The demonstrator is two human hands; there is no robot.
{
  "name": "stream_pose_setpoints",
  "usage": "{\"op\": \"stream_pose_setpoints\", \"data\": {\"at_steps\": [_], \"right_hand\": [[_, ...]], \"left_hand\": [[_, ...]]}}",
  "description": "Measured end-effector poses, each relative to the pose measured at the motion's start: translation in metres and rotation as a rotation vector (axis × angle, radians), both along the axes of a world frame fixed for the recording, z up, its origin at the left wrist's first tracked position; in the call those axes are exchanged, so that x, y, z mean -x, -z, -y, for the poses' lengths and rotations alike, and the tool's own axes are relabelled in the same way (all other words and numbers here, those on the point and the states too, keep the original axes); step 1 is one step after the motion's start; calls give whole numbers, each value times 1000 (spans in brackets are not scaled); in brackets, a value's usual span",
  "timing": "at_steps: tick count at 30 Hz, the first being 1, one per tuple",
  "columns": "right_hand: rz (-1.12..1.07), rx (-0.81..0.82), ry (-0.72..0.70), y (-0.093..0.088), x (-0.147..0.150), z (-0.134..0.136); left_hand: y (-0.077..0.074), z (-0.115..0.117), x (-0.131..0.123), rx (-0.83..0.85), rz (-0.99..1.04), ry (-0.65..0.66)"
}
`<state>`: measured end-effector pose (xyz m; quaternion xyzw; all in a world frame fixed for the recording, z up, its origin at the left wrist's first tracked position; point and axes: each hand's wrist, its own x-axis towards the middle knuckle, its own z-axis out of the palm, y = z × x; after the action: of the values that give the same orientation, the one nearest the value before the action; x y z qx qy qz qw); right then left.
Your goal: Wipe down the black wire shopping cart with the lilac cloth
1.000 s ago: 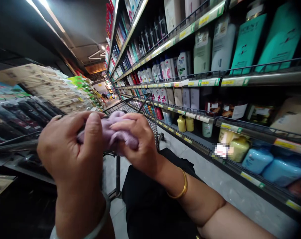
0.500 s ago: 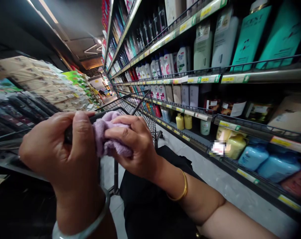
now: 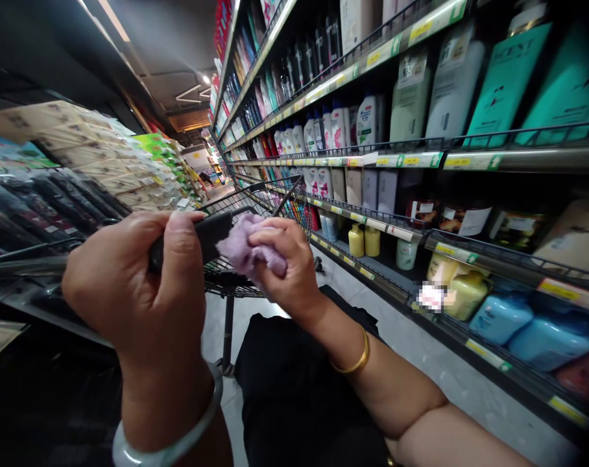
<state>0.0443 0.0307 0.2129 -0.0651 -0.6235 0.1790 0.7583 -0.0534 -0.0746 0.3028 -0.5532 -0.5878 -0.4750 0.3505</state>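
Note:
My left hand, with a pale bangle at the wrist, is wrapped round the black handle of a shopping cart. A crumpled light purple cloth is bunched in my right hand, which has a gold bracelet on its wrist. The cloth lies against the right part of the handle, a short way from my left thumb. Beyond the hands is the cart's dark wire basket. My right palm and the underside of the cloth are hidden.
Shelves with bottles run along the right side of the aisle. Yellow and blue bottles stand on the low shelf. Stacked packaged goods line the left. Pale tiled floor lies between the cart and the right shelves.
My right hand has slid the cloth rightward along the handle, away from my left hand, and more of the black handle shows between them. The left hand keeps its grip.

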Motion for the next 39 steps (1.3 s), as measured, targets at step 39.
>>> {"op": "stream_pose_setpoints", "data": {"at_steps": [39], "right_hand": [[-29, 177, -27, 26, 8, -19]], "left_hand": [[1, -4, 1, -138, -119, 32]]}}
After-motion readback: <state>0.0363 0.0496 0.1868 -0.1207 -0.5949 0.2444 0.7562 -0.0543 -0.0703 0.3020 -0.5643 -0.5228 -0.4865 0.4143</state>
